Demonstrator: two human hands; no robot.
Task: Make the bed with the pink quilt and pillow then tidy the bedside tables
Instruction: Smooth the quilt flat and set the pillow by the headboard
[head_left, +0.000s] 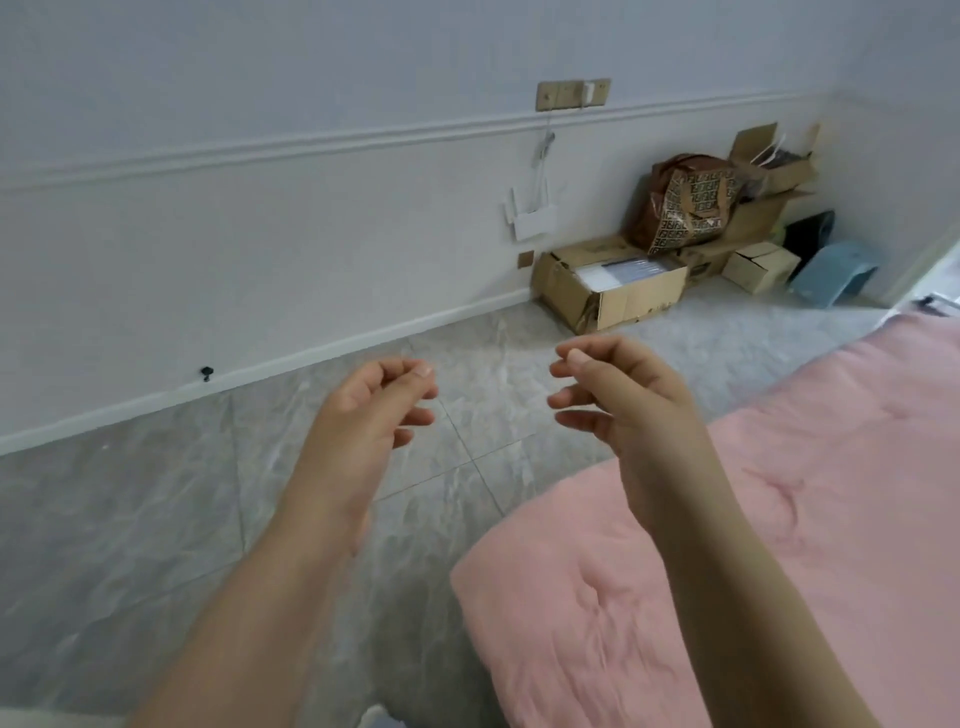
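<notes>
Hands raised in mid-air before the viewer, both empty. Left hand (371, 410): fingers loosely curled, thumb tip resting near the index finger, nothing held between them. Right hand (618, 395): likewise half-curled with the fingers apart and clasping nothing. A clear gap separates the two hands, through which the grey tiled floor (156, 519) shows. Pink quilt (779, 519): spread over the bed below and to the right of the right hand, apart from it; its rounded corner lies beneath the right forearm. Beyond the right hand, against the wall (260, 234): cardboard boxes (613, 286), a brown patterned bag (685, 202) and a blue stool (836, 273). No pillow or bedside table can be made out.
</notes>
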